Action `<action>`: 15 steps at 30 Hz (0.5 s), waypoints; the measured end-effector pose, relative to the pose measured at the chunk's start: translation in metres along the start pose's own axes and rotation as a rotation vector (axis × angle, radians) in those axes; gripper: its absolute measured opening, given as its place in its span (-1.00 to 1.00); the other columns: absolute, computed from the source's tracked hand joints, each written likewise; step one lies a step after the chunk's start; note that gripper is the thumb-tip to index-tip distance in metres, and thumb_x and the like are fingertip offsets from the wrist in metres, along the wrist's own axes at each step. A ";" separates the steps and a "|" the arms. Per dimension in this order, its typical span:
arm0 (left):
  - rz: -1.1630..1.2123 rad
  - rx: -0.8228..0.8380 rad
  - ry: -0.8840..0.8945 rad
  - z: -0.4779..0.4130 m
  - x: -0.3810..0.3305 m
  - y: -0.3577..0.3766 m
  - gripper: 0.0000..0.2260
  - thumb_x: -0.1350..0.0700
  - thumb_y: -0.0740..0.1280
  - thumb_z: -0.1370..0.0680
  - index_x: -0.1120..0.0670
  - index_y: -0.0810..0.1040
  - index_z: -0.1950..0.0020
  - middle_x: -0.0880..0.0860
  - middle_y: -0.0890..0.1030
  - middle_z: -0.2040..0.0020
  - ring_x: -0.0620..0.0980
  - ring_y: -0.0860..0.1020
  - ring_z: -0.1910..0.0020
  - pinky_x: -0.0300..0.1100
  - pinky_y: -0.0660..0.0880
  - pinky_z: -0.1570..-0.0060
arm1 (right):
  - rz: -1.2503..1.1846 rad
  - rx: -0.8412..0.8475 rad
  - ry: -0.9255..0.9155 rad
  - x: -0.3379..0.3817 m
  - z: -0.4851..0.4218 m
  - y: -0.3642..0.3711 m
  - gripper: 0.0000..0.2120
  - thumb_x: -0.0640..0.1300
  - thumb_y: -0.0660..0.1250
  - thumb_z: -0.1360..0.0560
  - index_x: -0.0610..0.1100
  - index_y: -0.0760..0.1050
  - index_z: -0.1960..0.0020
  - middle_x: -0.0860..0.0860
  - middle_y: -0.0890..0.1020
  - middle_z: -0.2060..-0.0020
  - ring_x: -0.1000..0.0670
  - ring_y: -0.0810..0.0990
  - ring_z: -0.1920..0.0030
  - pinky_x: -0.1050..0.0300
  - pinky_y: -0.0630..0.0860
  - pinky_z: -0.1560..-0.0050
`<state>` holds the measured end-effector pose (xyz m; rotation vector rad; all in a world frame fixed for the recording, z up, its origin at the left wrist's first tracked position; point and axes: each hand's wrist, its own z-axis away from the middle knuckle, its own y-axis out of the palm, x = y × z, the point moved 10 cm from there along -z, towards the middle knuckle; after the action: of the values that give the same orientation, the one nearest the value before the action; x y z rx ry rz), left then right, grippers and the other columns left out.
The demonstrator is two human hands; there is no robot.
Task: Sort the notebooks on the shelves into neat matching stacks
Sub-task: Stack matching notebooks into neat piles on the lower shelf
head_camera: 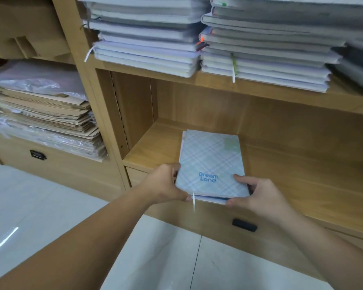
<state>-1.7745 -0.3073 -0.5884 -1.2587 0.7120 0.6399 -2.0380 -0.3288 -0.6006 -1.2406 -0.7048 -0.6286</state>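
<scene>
Small plaid notebook stack (pixel 211 164) sat on the lower shelf (pixel 291 174), near its front edge. Left hand (pixel 166 183) gripped the stack's left edge, right hand (pixel 258 193) clamped its right front corner. Two taller notebook piles (pixel 147 36) on the shelf above.

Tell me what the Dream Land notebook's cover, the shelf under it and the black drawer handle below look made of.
Dream Land notebook: card or paper cover, printed pale-blue plaid, soft sheen, possibly laminated or film-wrapped.
Shelf: likely laminated board in light wood look; even grain, smooth semi-matte face.
Drawer handle: black, matte, plastic or coated metal; too small to tell.
</scene>
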 end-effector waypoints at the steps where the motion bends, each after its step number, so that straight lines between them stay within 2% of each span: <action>1: 0.066 0.028 -0.001 0.001 0.000 -0.001 -0.47 0.20 0.68 -0.31 -0.02 0.64 -0.23 -0.14 0.73 -0.04 -0.23 0.68 -0.01 -0.22 0.65 -0.03 | -0.038 0.015 0.007 -0.003 -0.003 0.001 -0.05 0.00 0.77 -0.08 -0.04 0.52 -0.43 0.11 0.65 -0.23 0.13 0.63 -0.18 0.10 0.52 -0.34; 3: 0.152 0.036 0.005 0.004 -0.001 -0.005 -0.50 0.32 0.63 -0.35 0.04 0.65 -0.25 -0.10 0.74 -0.06 -0.20 0.70 -0.02 -0.27 0.64 -0.05 | -0.087 0.028 0.030 -0.009 -0.008 0.000 -0.07 -0.07 0.77 -0.11 -0.07 0.51 -0.43 0.07 0.65 -0.22 0.09 0.64 -0.19 0.05 0.52 -0.35; 5: 0.194 0.032 0.011 0.006 0.000 -0.006 -0.49 0.35 0.62 -0.36 0.04 0.65 -0.26 -0.10 0.74 -0.06 -0.17 0.71 -0.02 -0.33 0.62 -0.02 | -0.118 0.019 0.043 -0.012 -0.012 -0.003 -0.11 -0.10 0.76 -0.14 -0.06 0.52 -0.42 0.05 0.64 -0.24 0.05 0.64 -0.20 0.03 0.52 -0.36; 9: 0.132 0.011 -0.013 0.006 -0.002 -0.005 -0.48 0.20 0.62 -0.42 -0.10 0.58 -0.31 -0.24 0.70 -0.06 -0.23 0.70 0.05 -0.39 0.59 0.06 | -0.199 -0.037 0.054 -0.013 -0.017 -0.009 -0.22 -0.17 0.72 -0.22 -0.06 0.54 -0.39 0.06 0.62 -0.25 0.06 0.63 -0.20 0.09 0.52 -0.33; 11: 0.069 -0.031 -0.017 0.007 -0.003 -0.007 -0.48 0.14 0.61 -0.44 -0.08 0.56 -0.36 -0.28 0.66 -0.07 -0.24 0.69 0.05 -0.33 0.62 0.03 | -0.198 -0.037 0.060 -0.014 -0.018 -0.007 -0.21 -0.18 0.72 -0.22 -0.08 0.53 -0.40 0.04 0.63 -0.27 0.06 0.65 -0.18 0.07 0.53 -0.33; 13: 0.023 -0.049 -0.018 0.008 -0.004 -0.007 -0.42 0.11 0.61 -0.43 -0.05 0.53 -0.42 -0.33 0.62 -0.04 -0.24 0.68 0.04 -0.35 0.59 0.05 | -0.141 -0.025 0.043 -0.009 -0.017 -0.004 -0.15 -0.14 0.73 -0.22 -0.09 0.48 -0.45 0.03 0.60 -0.29 0.04 0.63 -0.22 0.04 0.51 -0.37; 15: -0.016 -0.064 -0.011 0.008 -0.006 -0.007 -0.33 0.09 0.64 -0.40 -0.02 0.48 -0.47 -0.31 0.61 -0.05 -0.22 0.65 -0.07 -0.30 0.59 -0.04 | -0.063 -0.023 0.018 -0.003 -0.014 -0.001 -0.11 -0.11 0.72 -0.23 -0.08 0.45 -0.48 0.03 0.58 -0.32 0.03 0.58 -0.29 0.07 0.46 -0.41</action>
<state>-1.7717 -0.3011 -0.5784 -1.3180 0.6760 0.6602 -2.0388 -0.3423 -0.6048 -1.2366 -0.7256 -0.7002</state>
